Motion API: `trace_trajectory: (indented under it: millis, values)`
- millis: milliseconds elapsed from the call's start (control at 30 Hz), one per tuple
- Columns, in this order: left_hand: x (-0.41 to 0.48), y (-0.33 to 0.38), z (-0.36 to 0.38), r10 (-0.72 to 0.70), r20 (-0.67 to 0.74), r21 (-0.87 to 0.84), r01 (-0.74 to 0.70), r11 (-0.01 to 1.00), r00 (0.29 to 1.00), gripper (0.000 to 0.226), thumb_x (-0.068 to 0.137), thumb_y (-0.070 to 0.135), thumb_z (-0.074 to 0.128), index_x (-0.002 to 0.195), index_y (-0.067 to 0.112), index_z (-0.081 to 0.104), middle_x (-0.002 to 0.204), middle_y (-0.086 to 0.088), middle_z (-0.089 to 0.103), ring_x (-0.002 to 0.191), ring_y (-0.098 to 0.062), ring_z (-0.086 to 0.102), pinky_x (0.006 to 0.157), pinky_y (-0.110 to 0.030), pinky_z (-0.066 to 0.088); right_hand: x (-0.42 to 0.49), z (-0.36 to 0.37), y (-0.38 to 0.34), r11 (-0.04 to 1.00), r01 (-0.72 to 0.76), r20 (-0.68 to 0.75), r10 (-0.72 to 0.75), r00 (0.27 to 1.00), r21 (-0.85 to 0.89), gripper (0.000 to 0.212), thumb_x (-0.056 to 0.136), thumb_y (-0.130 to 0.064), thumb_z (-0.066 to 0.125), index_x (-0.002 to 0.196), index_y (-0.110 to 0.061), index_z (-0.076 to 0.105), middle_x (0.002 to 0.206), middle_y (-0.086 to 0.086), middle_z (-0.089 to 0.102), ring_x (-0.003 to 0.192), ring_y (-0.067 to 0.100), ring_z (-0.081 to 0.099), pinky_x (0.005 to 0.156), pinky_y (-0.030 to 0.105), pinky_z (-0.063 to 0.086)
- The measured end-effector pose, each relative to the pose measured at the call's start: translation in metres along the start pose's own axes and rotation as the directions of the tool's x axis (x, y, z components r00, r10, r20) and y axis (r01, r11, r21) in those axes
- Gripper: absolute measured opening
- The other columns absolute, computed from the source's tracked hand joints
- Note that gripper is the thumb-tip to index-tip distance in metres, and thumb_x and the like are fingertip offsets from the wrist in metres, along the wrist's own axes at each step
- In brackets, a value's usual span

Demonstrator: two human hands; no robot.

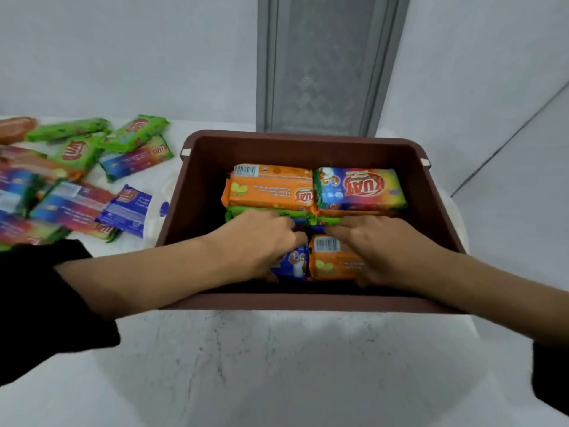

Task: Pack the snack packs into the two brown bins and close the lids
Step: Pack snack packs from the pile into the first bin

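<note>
While both hands are being held down inside the open brown bin (pixel 308 138), the left hand (pixel 258 241) is being laid over a blue pack (pixel 292 266) in the near row. Its fingers are being bent at the knuckles, and their tips are reaching the middle of the bin. Whether the blue pack is being gripped or only pressed cannot be told. The right hand (pixel 385 248) is being spread flat, with the fingers nearly straight and close together, on an orange pack (pixel 335 263) lying just beside the blue one. The fingertips of the two hands are being brought almost together at the centre.

A green pack (pixel 240 213) is being partly covered by both hands; only its far edge is showing. Behind it, against the far wall of the bin, a second orange pack (pixel 271 189) and a rainbow-coloured pack (pixel 360 189) are being kept side by side, touching, on top of lower packs.

The bin is being carried by a pale bench (pixel 277 365). To its left, well apart from the hands, loose packs (pixel 77 186) in green, blue, orange and mixed colours are being left scattered and overlapping on the bench. A black sleeve (pixel 37 303) is being worn pushed up the left forearm.
</note>
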State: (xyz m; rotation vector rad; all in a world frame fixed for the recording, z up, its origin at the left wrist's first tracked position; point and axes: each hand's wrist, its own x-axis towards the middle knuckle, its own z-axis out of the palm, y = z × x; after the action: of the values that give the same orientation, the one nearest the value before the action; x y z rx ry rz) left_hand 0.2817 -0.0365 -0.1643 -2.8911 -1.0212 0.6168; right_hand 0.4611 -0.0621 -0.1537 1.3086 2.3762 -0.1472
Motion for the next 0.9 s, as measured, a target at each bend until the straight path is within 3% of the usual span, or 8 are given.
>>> trace_trajectory:
  millis: [233, 467, 667, 733, 800, 900]
  values:
    - [0.005, -0.001, 0.002, 0.024, -0.024, 0.017, -0.023, 1.000, 0.999, 0.048, 0.087, 0.023, 0.058, 0.133, 0.015, 0.045, 0.128, -0.005, 0.050, 0.116, -0.024, 0.051, 0.087, -0.036, 0.047, 0.005, -0.003, -0.001, 0.997, 0.078, -0.038, -0.079, 0.996, -0.013, 0.054, 0.090, -0.032, 0.056, 0.139, -0.024, 0.038, 0.136, 0.003, 0.039, 0.122, 0.019, 0.044, 0.093, 0.031, 0.045]
    - [0.005, -0.001, 0.005, 0.049, -0.031, 0.068, -0.047, 0.997, 0.998, 0.049, 0.090, 0.018, 0.054, 0.136, 0.014, 0.039, 0.135, -0.008, 0.042, 0.119, -0.025, 0.048, 0.090, -0.036, 0.050, 0.012, 0.004, -0.001, 0.994, 0.104, -0.011, -0.104, 0.994, -0.039, 0.062, 0.091, -0.033, 0.055, 0.145, -0.026, 0.025, 0.139, 0.005, 0.037, 0.124, 0.022, 0.045, 0.093, 0.033, 0.046]
    - [0.003, -0.002, 0.002, 0.026, -0.023, 0.037, -0.026, 0.999, 0.999, 0.051, 0.088, 0.022, 0.058, 0.136, 0.016, 0.042, 0.132, -0.005, 0.046, 0.116, -0.024, 0.051, 0.085, -0.036, 0.051, 0.013, 0.004, -0.002, 0.997, 0.077, -0.029, -0.078, 0.997, -0.025, 0.061, 0.090, -0.027, 0.056, 0.144, -0.026, 0.029, 0.140, 0.005, 0.040, 0.125, 0.024, 0.046, 0.097, 0.036, 0.048]
    - [0.001, -0.005, 0.003, 0.019, -0.033, -0.026, -0.020, 0.999, 0.999, 0.054, 0.084, 0.035, 0.063, 0.133, 0.020, 0.047, 0.128, -0.001, 0.050, 0.114, -0.022, 0.054, 0.082, -0.035, 0.050, 0.013, 0.003, -0.002, 0.997, 0.067, -0.048, -0.066, 0.997, 0.025, 0.057, 0.089, -0.031, 0.058, 0.141, -0.026, 0.035, 0.138, 0.004, 0.044, 0.122, 0.022, 0.048, 0.097, 0.035, 0.047]
    - [-0.002, -0.010, 0.002, 0.007, -0.060, -0.142, -0.016, 0.990, 0.998, 0.053, 0.080, 0.044, 0.066, 0.127, 0.024, 0.053, 0.122, 0.002, 0.056, 0.107, -0.018, 0.057, 0.082, -0.035, 0.051, 0.011, 0.000, -0.001, 0.992, 0.055, -0.107, -0.043, 0.993, 0.112, 0.051, 0.087, -0.034, 0.059, 0.136, -0.027, 0.044, 0.132, 0.001, 0.051, 0.116, 0.018, 0.052, 0.090, 0.025, 0.046]
    - [-0.013, -0.014, -0.006, -0.109, -0.172, -0.504, 0.008, 0.864, 0.979, 0.034, 0.083, 0.031, 0.067, 0.115, 0.018, 0.064, 0.105, 0.000, 0.069, 0.089, -0.012, 0.066, 0.076, -0.025, 0.053, 0.006, -0.007, 0.001, 0.971, 0.055, -0.235, 0.002, 0.972, 0.232, 0.042, 0.086, -0.032, 0.061, 0.127, -0.028, 0.053, 0.115, -0.003, 0.063, 0.095, 0.011, 0.056, 0.075, 0.020, 0.043]
